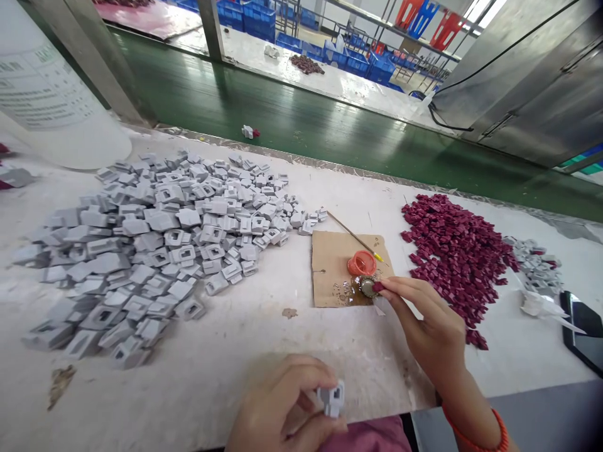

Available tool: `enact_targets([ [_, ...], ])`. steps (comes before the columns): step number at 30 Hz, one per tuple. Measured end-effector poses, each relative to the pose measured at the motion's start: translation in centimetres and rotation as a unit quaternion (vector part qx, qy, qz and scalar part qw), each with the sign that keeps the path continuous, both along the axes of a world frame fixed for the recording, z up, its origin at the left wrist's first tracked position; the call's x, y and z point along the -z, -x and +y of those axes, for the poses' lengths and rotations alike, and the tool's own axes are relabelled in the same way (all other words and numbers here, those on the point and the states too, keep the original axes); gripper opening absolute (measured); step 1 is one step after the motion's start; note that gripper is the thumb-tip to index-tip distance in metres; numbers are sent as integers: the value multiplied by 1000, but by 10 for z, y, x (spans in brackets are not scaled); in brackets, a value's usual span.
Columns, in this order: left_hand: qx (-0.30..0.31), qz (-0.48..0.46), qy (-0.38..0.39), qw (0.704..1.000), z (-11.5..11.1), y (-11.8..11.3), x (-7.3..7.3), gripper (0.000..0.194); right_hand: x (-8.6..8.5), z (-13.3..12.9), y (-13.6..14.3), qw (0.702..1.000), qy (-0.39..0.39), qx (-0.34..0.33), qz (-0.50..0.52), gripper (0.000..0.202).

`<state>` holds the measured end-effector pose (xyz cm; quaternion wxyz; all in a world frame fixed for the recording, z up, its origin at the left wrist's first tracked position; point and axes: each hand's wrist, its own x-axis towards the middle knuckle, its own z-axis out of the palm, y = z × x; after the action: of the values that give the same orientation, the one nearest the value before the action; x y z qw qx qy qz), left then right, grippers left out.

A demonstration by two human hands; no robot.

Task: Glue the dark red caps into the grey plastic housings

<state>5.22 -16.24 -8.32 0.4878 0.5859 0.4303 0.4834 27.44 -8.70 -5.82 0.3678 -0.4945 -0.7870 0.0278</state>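
My left hand (292, 402) is closed around a light grey plastic part (332, 398) with a small square opening, near the table's front edge. In a pinch, my right hand (424, 320) holds a small maroon plastic piece (377, 286) at the rim of a bottle cap (367, 287). The cap lies on a piece of brown cardboard (325, 251) spotted with wet drops. Just behind it on the cardboard stands a small red cup (362, 263). A thin stick with a yellow tip (354, 235) lies across the cardboard's back edge.
A large heap of grey parts (160, 238) spreads over the left of the table. At the right are a maroon heap (452, 251), a smaller grey pile (537, 267) and a phone (584, 333). Behind runs a green conveyor belt (292, 125); a white bottle (51, 94) stands back left.
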Motion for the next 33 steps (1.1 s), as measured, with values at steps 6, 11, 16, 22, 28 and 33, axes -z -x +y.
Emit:
enact_targets([
  [6,-55,219,-107,968,2,2,12,29,3,-51,29,964,127,32,232,21],
  [11,-49,248,-116,961,-3,-1,13,22,17,-78,50,947,181,0,265,19],
  [16,-44,240,-113,963,-2,1,13,22,24,-75,53,951,190,-11,244,18],
  [22,-44,243,-124,961,-2,0,12,19,19,-69,52,951,212,-62,215,18],
  [28,-54,244,-128,960,-2,2,13,17,17,-66,52,943,242,-105,205,15],
  [33,-75,251,-107,959,-6,2,10,17,15,-62,56,935,227,-139,236,11],
])
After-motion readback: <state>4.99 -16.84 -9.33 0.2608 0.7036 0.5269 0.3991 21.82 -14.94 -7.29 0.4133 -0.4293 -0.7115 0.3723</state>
